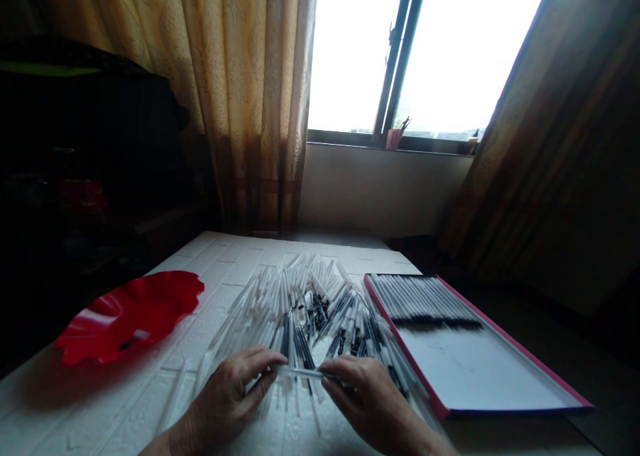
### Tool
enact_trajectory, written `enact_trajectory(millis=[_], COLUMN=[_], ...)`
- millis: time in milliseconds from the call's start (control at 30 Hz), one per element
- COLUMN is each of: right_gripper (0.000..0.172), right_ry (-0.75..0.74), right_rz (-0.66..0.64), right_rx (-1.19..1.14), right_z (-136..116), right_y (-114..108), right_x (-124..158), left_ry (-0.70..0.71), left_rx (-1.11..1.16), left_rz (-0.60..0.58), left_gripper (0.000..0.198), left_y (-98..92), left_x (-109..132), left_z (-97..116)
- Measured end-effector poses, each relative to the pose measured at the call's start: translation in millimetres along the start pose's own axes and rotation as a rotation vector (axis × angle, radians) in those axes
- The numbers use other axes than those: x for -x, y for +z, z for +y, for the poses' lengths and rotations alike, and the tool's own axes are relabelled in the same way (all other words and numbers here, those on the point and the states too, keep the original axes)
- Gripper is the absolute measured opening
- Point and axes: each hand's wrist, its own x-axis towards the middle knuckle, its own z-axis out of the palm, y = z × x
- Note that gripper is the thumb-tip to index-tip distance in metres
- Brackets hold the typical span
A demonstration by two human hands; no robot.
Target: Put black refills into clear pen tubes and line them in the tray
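Head cam's got the left hand (237,386) and right hand (365,389) with fingers (267,357) pinching a slim clear tube (303,373) toward the table (125,409)'s near edge, so I'd guess fitting step, next move needs steady alignment.

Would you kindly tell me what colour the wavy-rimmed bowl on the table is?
The glossy, wavy-rimmed bowl is red, as the head view shows.

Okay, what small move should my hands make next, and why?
I'd probably press inward along the slim tube: your left hand and right hand pinch it near opposite ends, and the tubes lined up in the red-rimmed box have dark ends, though this one's are hidden.
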Motion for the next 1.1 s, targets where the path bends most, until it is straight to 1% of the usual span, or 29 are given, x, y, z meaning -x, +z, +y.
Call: enact_trajectory(millis=[167, 267, 467, 633, 733, 967, 1100], right_gripper=[0.020, 0.021, 0.021, 0.020, 0.023, 0.027, 0.027], right_ry=[0.011, 0.008, -0.009, -0.070, -0.112, -0.135, -0.149], right_rz=[-0.044, -0.080, -0.102, -0.100, -0.094, -0.067, -0.064], right_rx=[0.014, 0.006, 0.012, 0.023, 0.015, 0.027, 0.027], right_z=[-4, -7, -7, -6, -8, -3, 1], right_y=[-2, -2, -2, 2, 5, 11, 16], right_x=[0, 0, -1, 1, 1, 0, -1], left_ry=[-0.021, -0.021, -0.092, -0.030, -0.029, -0.081, -0.102], left_rx=[-0.019, -0.019, -0.056, -0.205, -0.212, -0.135, -0.142], left_rz=[0.011, -0.011, -0.152, -0.239, -0.282, -0.297, -0.303], left_gripper=[0.023, 0.021, 0.020, 0.024, 0.025, 0.026, 0.026], left_y=[6.1, 7.5, 1.1, 0.2, 2.3, 1.6, 1.0], left_x=[5, 5, 1, 3, 5, 6, 5], left_z=[-4, -5, 3, 10, 10, 13, 14])
